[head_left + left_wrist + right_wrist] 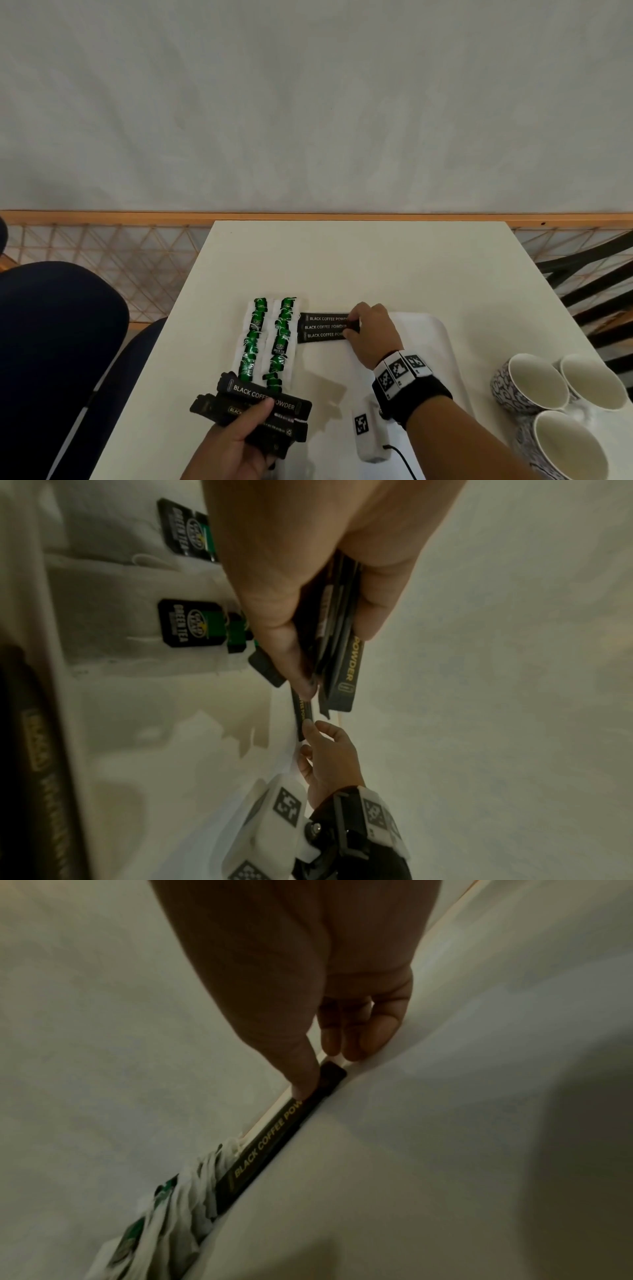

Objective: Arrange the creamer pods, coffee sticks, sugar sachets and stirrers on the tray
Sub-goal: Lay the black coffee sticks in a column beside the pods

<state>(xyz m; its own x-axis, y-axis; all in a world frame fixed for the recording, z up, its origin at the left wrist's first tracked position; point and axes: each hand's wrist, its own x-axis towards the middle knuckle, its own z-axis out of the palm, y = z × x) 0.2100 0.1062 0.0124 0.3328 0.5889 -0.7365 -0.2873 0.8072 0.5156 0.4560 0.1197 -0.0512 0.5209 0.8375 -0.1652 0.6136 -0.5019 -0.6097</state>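
A white tray (424, 339) lies on the white table. Two columns of green tea sachets (270, 339) fill its left side. Beside them three black coffee sticks (323, 327) lie side by side, lettering up. My right hand (371, 329) is at their right ends, thumb and fingers pinching the end of one stick (274, 1139). Nearer to me, my left hand (239, 442) grips a bundle of several black coffee sticks (260, 401) above the tray's front left part. The left wrist view shows the bundle (339, 642) between thumb and fingers. No creamer pods or stirrers are in sight.
Three white cups with patterned outsides (534, 380) lie on their sides at the table's right front. A dark blue chair (61, 342) stands left of the table. A wall with a wooden lattice rail (102, 260) runs behind.
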